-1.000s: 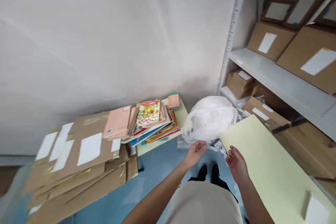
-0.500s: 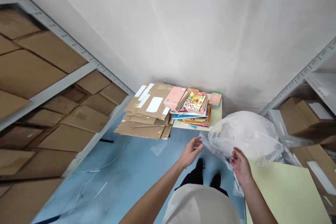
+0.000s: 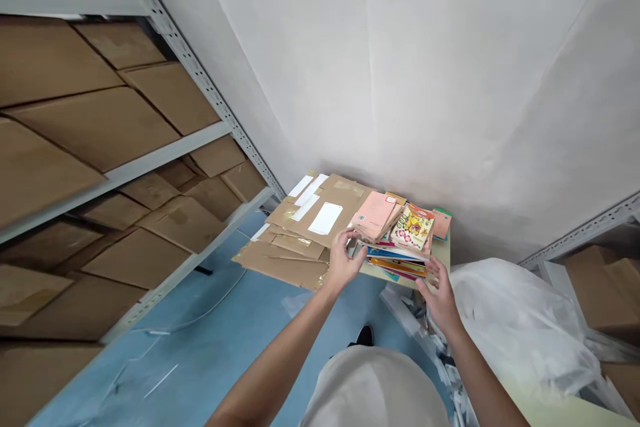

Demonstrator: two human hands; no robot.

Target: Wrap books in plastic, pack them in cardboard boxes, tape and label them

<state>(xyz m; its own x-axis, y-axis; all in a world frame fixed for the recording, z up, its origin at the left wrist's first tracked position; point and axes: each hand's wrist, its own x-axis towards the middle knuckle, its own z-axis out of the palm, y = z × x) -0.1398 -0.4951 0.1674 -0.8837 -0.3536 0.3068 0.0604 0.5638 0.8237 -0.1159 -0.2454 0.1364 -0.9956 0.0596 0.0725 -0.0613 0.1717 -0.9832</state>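
Head view, looking down into a narrow aisle. Both arms are out in front and both hands are at the stack of books [image 3: 400, 243], which sits on a small pale table [image 3: 443, 253] pushed against the white wall [image 3: 425, 80]. The left hand [image 3: 343, 260] is curled round the stack's left edge, thumb up on the corner beside the pink book [image 3: 374, 215] on top, fingers tucked in at the side. The right hand [image 3: 440, 293] is at the front right corner, fingers spread wide, tips on the stack's lower edge; whether they slip underneath or only press against it is hard to tell from here. Just left of the books, touching them, a heap of flattened cardboard [image 3: 305, 233] with white labels lies flat. A bulging white plastic bag [image 3: 515, 327] sits by the right forearm. Metal shelving [image 3: 165, 153] packed with cardboard boxes [image 3: 100, 127] lines the left side, over a blue floor [image 3: 225, 340].
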